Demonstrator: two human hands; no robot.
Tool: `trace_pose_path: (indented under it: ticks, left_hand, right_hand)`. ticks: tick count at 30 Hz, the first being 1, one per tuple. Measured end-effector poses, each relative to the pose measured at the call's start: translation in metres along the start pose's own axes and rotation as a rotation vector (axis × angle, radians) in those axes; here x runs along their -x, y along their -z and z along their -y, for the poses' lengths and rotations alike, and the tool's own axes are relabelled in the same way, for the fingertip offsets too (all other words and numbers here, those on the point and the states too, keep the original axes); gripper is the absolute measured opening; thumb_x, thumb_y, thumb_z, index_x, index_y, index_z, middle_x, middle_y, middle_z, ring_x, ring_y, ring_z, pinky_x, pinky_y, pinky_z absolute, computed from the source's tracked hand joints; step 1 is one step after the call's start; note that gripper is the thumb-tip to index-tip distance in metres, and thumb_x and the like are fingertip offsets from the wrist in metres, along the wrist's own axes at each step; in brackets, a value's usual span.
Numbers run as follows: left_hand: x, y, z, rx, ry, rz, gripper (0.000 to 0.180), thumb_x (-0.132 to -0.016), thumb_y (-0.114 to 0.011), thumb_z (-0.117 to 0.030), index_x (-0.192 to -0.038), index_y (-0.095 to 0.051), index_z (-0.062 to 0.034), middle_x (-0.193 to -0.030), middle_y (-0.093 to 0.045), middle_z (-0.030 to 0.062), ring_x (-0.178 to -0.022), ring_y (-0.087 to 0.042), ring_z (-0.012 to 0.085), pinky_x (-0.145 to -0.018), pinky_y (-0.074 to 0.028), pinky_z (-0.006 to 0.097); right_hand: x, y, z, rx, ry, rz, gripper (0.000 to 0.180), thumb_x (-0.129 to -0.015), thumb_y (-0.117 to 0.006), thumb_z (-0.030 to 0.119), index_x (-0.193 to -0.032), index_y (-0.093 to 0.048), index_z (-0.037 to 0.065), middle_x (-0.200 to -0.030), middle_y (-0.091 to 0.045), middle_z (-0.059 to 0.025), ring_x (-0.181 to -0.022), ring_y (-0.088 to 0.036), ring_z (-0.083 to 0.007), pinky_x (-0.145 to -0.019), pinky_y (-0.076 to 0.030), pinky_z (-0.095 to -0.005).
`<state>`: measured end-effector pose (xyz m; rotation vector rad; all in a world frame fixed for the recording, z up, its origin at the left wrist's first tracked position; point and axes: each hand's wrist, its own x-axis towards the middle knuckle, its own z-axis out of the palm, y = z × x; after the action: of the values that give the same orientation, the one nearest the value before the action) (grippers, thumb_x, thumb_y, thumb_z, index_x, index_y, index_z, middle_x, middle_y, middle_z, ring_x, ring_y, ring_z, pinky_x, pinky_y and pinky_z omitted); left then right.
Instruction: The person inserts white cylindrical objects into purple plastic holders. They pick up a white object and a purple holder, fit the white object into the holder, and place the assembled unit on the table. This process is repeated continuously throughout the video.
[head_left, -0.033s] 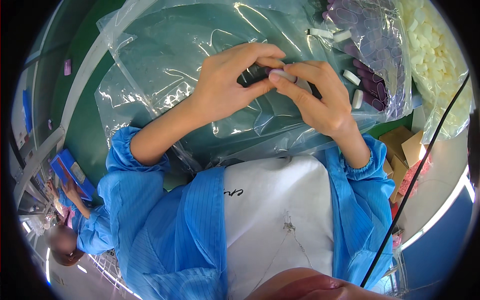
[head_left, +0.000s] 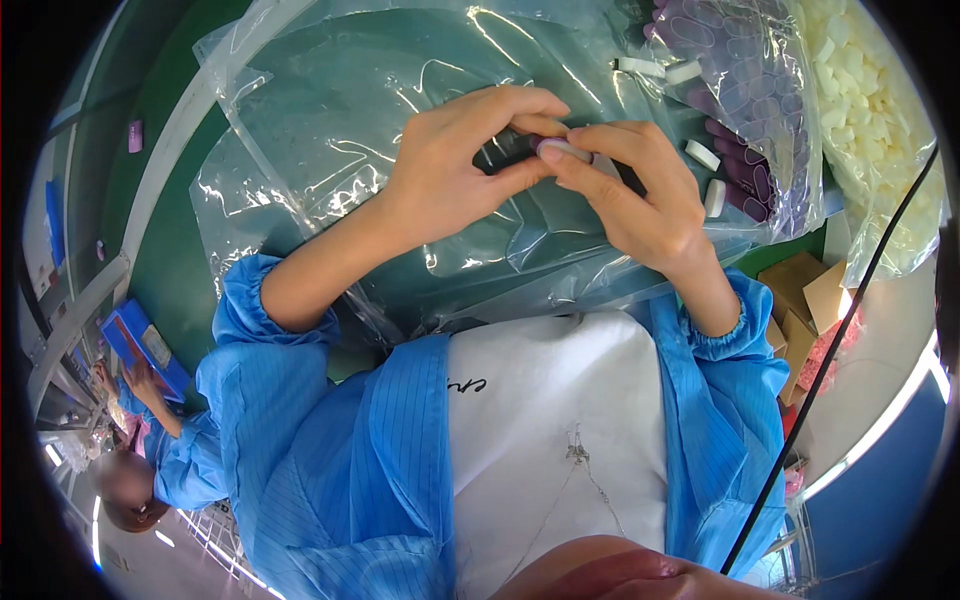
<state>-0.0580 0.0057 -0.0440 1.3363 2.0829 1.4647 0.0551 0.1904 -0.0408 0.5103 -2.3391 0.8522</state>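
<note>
Over a clear plastic bag, both hands meet at a small white-and-purple piece (head_left: 566, 149) that has rounded ends. My left hand (head_left: 455, 160) is closed, its thumb and fingertips pinching the piece's purple end. From the other side, my right hand (head_left: 640, 185) grips the white part between thumb and fingers. The fingers partly cover the piece, so its full shape is hidden. Just right of my right hand lie a white block (head_left: 703, 154) and another white block (head_left: 715, 198). Beside them are several purple oval pieces (head_left: 745, 172), partly under clear plastic.
The clear plastic bag (head_left: 330, 190) spreads across the green table (head_left: 170, 235). At far right sits a bag of cream-white pieces (head_left: 865, 90). Below it stands an open cardboard box (head_left: 795, 285). A black cable (head_left: 840, 330) crosses the right side. Another person (head_left: 190, 460) works at lower left beside a blue bin (head_left: 145, 345).
</note>
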Motion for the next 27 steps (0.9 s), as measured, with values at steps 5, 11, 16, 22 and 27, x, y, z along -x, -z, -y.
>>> trace_pose_path:
  ticks: [5, 11, 16, 22, 27]
  left_hand:
    - [0.000, 0.000, 0.002, 0.003, -0.004, 0.001, 0.047, -0.077, -0.085, -0.002, -0.120, -0.066, -0.0041, -0.103, -0.078, 0.0083, -0.094, -0.075, 0.0181, -0.084, -0.058, 0.028]
    - [-0.007, -0.008, 0.000, -0.013, 0.007, -0.001, 0.044, -0.077, -0.085, -0.001, -0.117, -0.067, -0.0042, -0.102, -0.077, 0.0081, -0.093, -0.075, 0.0191, -0.082, -0.058, 0.029]
    - [-0.004, -0.004, 0.000, -0.009, -0.012, -0.039, 0.040, -0.075, -0.085, -0.002, -0.112, -0.068, -0.0063, -0.097, -0.075, 0.0071, -0.089, -0.074, 0.0218, -0.075, -0.058, 0.029]
    - [0.000, 0.008, -0.003, 0.036, 0.023, 0.054, 0.038, -0.078, -0.083, 0.003, -0.113, -0.069, 0.0001, -0.103, -0.075, 0.0130, -0.094, -0.071, 0.0219, -0.086, -0.056, 0.032]
    - [-0.026, 0.108, 0.009, -0.278, 0.032, -0.469, 0.023, -0.087, -0.077, -0.003, -0.110, -0.074, -0.0008, -0.104, -0.073, 0.0100, -0.093, -0.068, 0.0159, -0.085, -0.054, 0.029]
  right_hand:
    - [0.004, 0.000, 0.001, 0.001, -0.033, -0.016, 0.036, -0.067, -0.074, 0.003, -0.102, -0.074, -0.006, -0.102, -0.067, -0.0157, -0.078, -0.065, -0.0262, -0.062, -0.053, -0.0322]
    - [0.004, 0.004, -0.003, 0.042, -0.026, 0.020, 0.036, -0.069, -0.074, 0.003, -0.104, -0.072, -0.006, -0.102, -0.066, -0.0149, -0.080, -0.064, -0.0257, -0.062, -0.053, -0.0325]
    - [-0.004, 0.002, 0.008, 0.060, -0.065, 0.033, 0.033, -0.070, -0.075, 0.002, -0.103, -0.072, -0.005, -0.100, -0.066, -0.0138, -0.079, -0.063, -0.0257, -0.063, -0.053, -0.0327]
    - [0.008, 0.040, 0.000, 0.044, -0.196, -0.149, 0.028, -0.075, -0.079, -0.003, -0.103, -0.072, -0.004, -0.097, -0.066, -0.0138, -0.080, -0.063, -0.0281, -0.064, -0.052, -0.0346]
    - [0.023, 0.057, 0.025, 0.109, -0.482, 0.006, 0.026, -0.078, -0.078, -0.004, -0.103, -0.072, -0.001, -0.104, -0.067, -0.0145, -0.085, -0.064, -0.0308, -0.072, -0.053, -0.0375]
